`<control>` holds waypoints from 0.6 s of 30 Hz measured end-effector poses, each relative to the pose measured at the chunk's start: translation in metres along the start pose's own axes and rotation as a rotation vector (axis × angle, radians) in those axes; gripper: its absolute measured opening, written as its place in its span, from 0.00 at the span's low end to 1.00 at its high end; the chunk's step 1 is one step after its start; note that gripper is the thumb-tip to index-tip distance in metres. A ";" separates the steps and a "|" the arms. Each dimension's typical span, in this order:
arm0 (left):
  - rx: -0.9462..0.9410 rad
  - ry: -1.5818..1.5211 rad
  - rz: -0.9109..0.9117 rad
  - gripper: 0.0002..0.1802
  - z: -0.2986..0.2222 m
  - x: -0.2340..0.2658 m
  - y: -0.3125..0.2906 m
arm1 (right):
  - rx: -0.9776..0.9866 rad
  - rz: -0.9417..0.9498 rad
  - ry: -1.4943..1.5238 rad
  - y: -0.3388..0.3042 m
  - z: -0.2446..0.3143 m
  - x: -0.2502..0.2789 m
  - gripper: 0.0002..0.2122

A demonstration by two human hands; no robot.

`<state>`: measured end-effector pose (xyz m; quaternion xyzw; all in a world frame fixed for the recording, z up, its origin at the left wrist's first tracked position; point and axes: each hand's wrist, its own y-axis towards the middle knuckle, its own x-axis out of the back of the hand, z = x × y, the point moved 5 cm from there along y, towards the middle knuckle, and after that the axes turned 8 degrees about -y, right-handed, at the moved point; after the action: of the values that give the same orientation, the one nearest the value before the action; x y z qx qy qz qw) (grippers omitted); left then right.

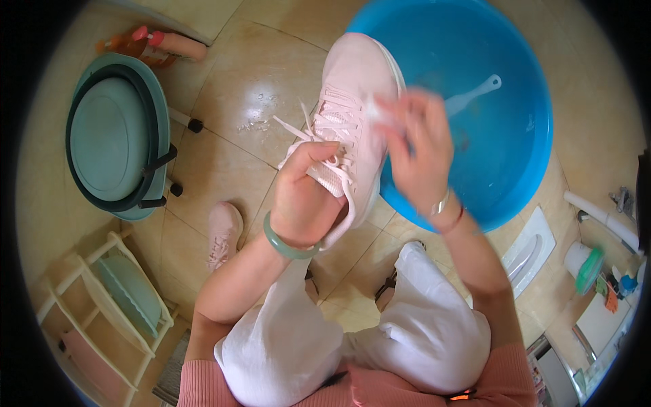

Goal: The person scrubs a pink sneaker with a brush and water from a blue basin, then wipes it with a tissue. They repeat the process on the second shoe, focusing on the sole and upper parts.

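A pale pink lace-up sneaker [368, 146] is held up in front of me, toe pointing away. My left hand [302, 193] reaches into its opening, with the thumb over the tongue and laces; the other fingers are hidden inside the shoe. Blurred by motion, my right hand [422, 146] pinches a small white wad [373, 108] against the right side of the upper. Whether the wad is cloth or paper cannot be made out. The untied lace ends hang to the left.
A large blue basin [505, 180] of water stands at the right, with a white-handled utensil [475, 95] in it. A second pink sneaker [224, 234] rests on the tiled floor. Folded basins [112, 139], pump bottles [178, 46] and a white rack [88, 281] line the left; a squat toilet [542, 230] is right.
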<state>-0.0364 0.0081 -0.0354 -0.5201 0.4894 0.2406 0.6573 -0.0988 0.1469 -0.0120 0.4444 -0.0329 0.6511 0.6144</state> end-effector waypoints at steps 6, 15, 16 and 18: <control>0.121 0.015 0.015 0.30 -0.003 -0.005 -0.011 | -0.417 0.085 0.662 0.093 -0.041 -0.008 0.09; 0.169 -0.137 0.211 0.32 -0.007 -0.004 -0.039 | -0.429 0.209 0.827 0.065 0.002 0.021 0.16; 0.153 -0.146 0.226 0.33 -0.009 -0.010 -0.042 | -0.427 0.165 0.809 0.062 0.003 0.024 0.15; 0.114 -0.109 -0.008 0.32 -0.015 -0.017 -0.049 | -0.395 0.104 0.761 0.054 0.000 0.032 0.15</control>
<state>-0.0087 -0.0191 0.0025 -0.4699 0.4636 0.2378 0.7125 -0.1391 0.1591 0.0351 0.0445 0.0498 0.7798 0.6224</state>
